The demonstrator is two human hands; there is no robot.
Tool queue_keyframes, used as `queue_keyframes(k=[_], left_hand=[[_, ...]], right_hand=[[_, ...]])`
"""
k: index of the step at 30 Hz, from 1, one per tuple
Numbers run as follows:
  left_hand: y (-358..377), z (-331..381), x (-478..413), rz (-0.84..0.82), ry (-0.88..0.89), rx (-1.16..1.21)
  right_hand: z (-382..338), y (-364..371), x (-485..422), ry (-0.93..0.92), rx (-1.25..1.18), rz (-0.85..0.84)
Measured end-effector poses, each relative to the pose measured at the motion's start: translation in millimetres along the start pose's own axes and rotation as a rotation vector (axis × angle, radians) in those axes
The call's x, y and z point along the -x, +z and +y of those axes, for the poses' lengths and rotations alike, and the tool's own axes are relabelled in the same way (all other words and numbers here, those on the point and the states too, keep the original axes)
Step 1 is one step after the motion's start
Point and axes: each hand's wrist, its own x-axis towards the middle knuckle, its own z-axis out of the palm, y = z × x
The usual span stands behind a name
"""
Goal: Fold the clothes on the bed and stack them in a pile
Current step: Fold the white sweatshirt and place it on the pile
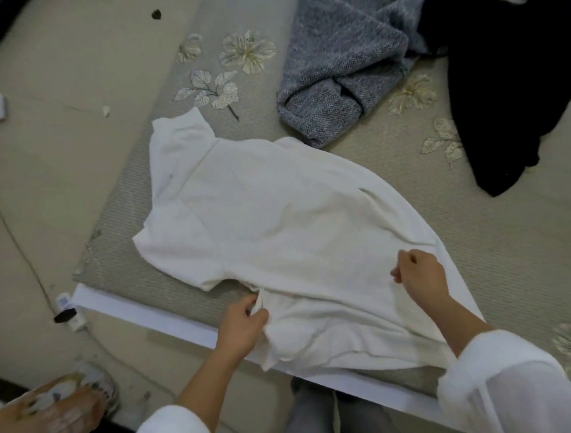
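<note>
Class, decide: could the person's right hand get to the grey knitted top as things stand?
Probably yes, once freed: the right hand grips the white shirt, and the grey knitted top lies beyond it, with only shirt and bare bedcover between.

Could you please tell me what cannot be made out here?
Head view:
Black garment: cut off by top and right edges; type unclear.
Right hand: curled fingers hide whether it grips the white T-shirt.
Grey knitted garment: bunched folds hide its shape.
Small white floor item: too small to identify.
</note>
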Motion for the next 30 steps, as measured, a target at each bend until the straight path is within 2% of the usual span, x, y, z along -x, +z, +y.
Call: queue_keyframes(k=[4, 6, 8, 10, 12, 13, 14, 15, 16, 17, 19, 22, 24, 26, 28, 30], left_hand=[[9.6, -3.7, 14.1, -0.343, 0.006, -0.157], [16.0, -4.1, 16.3, -0.419, 0.014, -0.235], [16.7, -5.9, 15.9, -0.443, 0.002, -0.269], [10.6, -8.1, 14.3, -0.429, -0.061, -0.256], [-0.3, -7.2, 11.4, -0.305, -0.146, -0.174], [-6.1, -7.2, 8.5, -0.167, -0.188, -0.095], [-12.0, -6.8, 4.2, 0.004, -0.241, 0.027], [-18.1, -6.8, -1.8, 0.155, -0.292, 0.187], [-23.4, -5.8, -8.1, 0.232, -0.330, 0.380], [-26.8, -2.6, -13.9, 0.246, -0.339, 0.606], [-31.2, 10.4, -25.3, 0.232, -0.303, 0.985], [-32.6, 43.5, -38.7, 0.225, -0.253, 1.214], [-26.9, 68.7, -40.7, 0.191, -0.220, 1.221], [-13.9, 90.7, -34.5, 0.208, -0.141, 1.025], [5.0, 103.0, -19.2, 0.196, 0.001, 0.734], [24.7, 101.2, 2.0, 0.053, 0.145, 0.494]], right_hand=[[3.3, 12.3, 16.9, -0.228, 0.249, -0.292], [-0.3, 39.2, 32.0, -0.379, 0.414, -0.405], [-2.1, 69.2, 45.5, -0.492, 0.637, -0.406], [-4.8, 88.9, 50.8, -0.499, 0.799, -0.315], [-8.3, 94.4, 46.5, -0.497, 0.871, -0.265], [-10.1, 92.4, 42.4, -0.501, 0.807, -0.263], [-13.4, 87.2, 37.7, -0.476, 0.629, -0.267], [-17.1, 78.4, 34.0, -0.423, 0.378, -0.258], [-20.8, 67.7, 30.5, -0.361, 0.131, -0.235], [-23.8, 55.0, 26.3, -0.290, -0.080, -0.187], [-24.2, 28.0, 20.3, -0.089, -0.336, -0.103], [-3.0, 0.1, 15.9, 0.179, -0.589, -0.055], [14.2, -9.4, 13.0, 0.301, -0.743, 0.008], [27.1, -13.7, 10.7, 0.408, -0.809, 0.142], [37.0, -16.1, 10.2, 0.460, -0.701, 0.276], [45.4, -16.2, 9.9, 0.423, -0.514, 0.253]])
